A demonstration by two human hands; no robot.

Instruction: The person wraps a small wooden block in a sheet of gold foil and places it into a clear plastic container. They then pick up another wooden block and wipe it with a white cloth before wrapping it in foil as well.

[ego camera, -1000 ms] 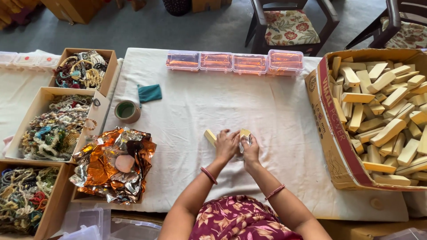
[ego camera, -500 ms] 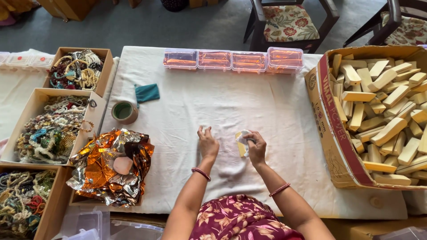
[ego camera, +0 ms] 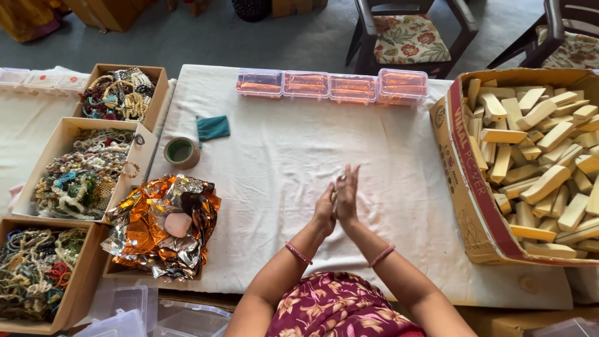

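Palms (ego camera: 337, 203) pressed flat together — fingers (ego camera: 349, 178) up

Four lidded tubs (ego camera: 331, 85) are lined up along the cloth's (ego camera: 274, 206) far edge. Bead boxes (ego camera: 84, 165) are set to its left, and a block-filled carton (ego camera: 465, 206) to its right.

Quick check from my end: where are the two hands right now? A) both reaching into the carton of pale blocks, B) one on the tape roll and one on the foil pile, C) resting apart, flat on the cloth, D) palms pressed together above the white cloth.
D: the left hand and right hand meet palm to palm over the white cloth, clear of the carton.
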